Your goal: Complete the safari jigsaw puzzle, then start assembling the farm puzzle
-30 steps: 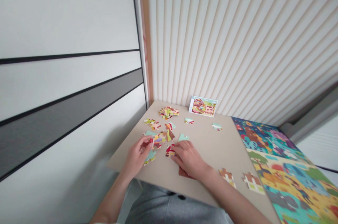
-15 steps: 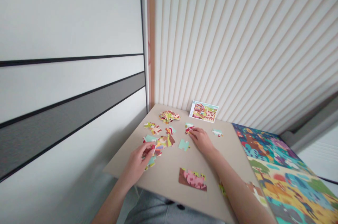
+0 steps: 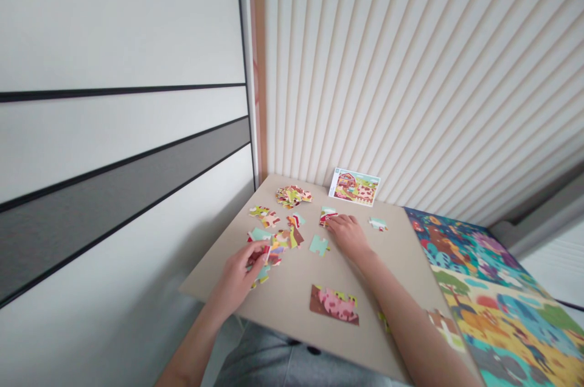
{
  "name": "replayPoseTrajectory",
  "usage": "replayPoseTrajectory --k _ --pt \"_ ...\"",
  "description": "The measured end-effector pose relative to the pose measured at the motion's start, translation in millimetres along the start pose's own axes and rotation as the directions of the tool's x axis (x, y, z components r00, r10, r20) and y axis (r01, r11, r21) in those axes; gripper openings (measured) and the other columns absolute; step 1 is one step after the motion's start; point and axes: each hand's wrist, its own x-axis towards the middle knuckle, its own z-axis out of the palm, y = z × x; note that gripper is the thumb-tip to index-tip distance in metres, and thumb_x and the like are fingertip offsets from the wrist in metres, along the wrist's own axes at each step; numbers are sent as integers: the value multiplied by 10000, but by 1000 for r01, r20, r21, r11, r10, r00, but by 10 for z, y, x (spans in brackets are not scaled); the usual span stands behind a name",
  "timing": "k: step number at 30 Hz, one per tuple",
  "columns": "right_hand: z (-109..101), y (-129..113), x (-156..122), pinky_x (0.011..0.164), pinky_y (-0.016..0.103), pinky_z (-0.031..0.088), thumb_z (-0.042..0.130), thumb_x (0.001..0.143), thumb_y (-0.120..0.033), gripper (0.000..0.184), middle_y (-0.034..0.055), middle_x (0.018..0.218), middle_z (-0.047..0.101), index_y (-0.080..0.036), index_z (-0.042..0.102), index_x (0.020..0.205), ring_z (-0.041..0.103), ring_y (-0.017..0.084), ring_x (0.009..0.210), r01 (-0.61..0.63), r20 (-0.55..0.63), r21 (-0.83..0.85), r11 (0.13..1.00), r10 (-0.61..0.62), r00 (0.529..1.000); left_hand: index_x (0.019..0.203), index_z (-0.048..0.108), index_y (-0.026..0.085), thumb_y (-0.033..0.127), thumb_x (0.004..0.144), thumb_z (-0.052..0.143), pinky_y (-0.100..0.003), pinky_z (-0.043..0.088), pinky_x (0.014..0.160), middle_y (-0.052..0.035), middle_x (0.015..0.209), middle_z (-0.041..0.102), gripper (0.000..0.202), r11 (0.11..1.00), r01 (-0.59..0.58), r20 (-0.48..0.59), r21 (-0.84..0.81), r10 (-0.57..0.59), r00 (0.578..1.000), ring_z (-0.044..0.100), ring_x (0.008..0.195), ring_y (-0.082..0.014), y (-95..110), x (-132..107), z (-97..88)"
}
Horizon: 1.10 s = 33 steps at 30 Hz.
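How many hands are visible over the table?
2: the left hand holds a puzzle piece at the left; the right hand touches red-and-white pieces in front of the picture card.

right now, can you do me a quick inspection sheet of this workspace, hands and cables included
surface: beige table, puzzle pieces spread mostly over its left part
job's things: heap of pieces at the back left; pig section near the front edge; picture card by the pleated backdrop
clutter: dark blue picture panel and yellow picture panel along the right
hands: left hand pinches a red piece; right hand has its fingertips at a red-and-blue piece, grip unclear
cables: dark cord-like line at the right edge
surroundings: white panelled wall at left
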Motion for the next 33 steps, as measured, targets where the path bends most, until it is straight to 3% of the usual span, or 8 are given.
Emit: replayPoseTrajectory --k 10,23,33 --pt "-67 -16 -13 994 403 318 453 1021 -234 250 105 1230 701 -232 649 1175 597 248 1152 50 35 -39 998 -49 998 1212 627 225 380 970 530 -357 543 902 -94 1139 711 303 1000 8 1 -16 -8 1000 683 1011 -226 57 -8 -6" --pt "26 7 -34 1027 393 333 446 1026 -291 272 96 1288 658 -257 653 1199 597 242 1161 0 5 -11 1000 0 1000 1193 638 229 387 965 539 -323 545 880 -78 1120 721 295 1000 -8 0 -23 8 1000 700 998 -216 38 3 6" --pt "69 29 -41 1041 404 349 427 1029 -286 298 97 1321 644 -250 641 1234 596 244 1182 -12 2 6 1000 12 1000 1195 619 223 407 964 528 -351 551 891 -92 1120 714 310 999 12 19 -44 -11 1000 697 1010 -232 60 3 -2"
